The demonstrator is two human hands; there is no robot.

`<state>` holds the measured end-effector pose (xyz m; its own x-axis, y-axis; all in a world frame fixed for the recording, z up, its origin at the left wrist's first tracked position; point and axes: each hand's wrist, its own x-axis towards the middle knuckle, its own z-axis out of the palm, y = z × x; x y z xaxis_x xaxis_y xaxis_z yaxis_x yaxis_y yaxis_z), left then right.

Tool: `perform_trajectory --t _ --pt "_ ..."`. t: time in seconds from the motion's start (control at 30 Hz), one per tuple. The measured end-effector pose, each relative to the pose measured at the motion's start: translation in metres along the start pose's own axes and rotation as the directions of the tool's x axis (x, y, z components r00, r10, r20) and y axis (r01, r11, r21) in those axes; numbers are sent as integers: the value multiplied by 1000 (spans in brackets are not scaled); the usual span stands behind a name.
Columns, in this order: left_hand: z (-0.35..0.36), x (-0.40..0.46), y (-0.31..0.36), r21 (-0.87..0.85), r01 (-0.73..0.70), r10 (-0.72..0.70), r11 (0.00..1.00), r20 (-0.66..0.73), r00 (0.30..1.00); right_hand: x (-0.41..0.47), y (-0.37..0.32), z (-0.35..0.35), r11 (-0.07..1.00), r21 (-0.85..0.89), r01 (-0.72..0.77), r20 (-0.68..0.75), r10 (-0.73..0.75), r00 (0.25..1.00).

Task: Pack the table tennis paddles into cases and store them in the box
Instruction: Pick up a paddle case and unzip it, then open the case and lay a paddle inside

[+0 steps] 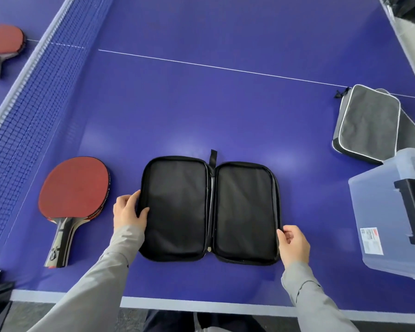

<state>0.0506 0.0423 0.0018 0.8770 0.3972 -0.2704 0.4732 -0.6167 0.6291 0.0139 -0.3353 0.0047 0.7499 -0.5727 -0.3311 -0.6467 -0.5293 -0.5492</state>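
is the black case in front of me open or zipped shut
Open and empty: the black fabric zip case lies spread flat on the blue table, both lined halves showing, nothing inside.

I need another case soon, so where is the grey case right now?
In the head view the grey case lies shut at the right of the table, just beyond the clear plastic box, far right of the open black case.

Plastic box cut off by right edge; contents not discernible, label print too small to read. Far paddle cropped at left edge. Grey case overlaps a second case beneath, mostly hidden. Near paddles stacked; count uncertain. Dark objects top right unidentifiable.
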Motion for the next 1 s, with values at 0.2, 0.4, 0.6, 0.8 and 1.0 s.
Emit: perform_trajectory --t 0.2,0.4,0.6,0.8,1.0 --pt "-20 -23 -13 238 -56 54 970 14 998 -5 -4 0 995 -64 75 -22 -77 997" --pt "-65 -49 -56 330 -4 97 944 -266 959 -20 -15 6 936 -244 253 9 -259 966" --pt "-106 -44 -97 235 330 -250 914 -315 915 -29 -29 11 864 -376 337 48 -345 938" --pt "-107 -33 -103 168 389 -362 906 -167 917 -41 -47 22 808 -415 418 159 -388 908" --pt "-102 -31 -105 107 374 -353 921 -174 919 -53 -51 34 694 -542 474 275 -387 880"
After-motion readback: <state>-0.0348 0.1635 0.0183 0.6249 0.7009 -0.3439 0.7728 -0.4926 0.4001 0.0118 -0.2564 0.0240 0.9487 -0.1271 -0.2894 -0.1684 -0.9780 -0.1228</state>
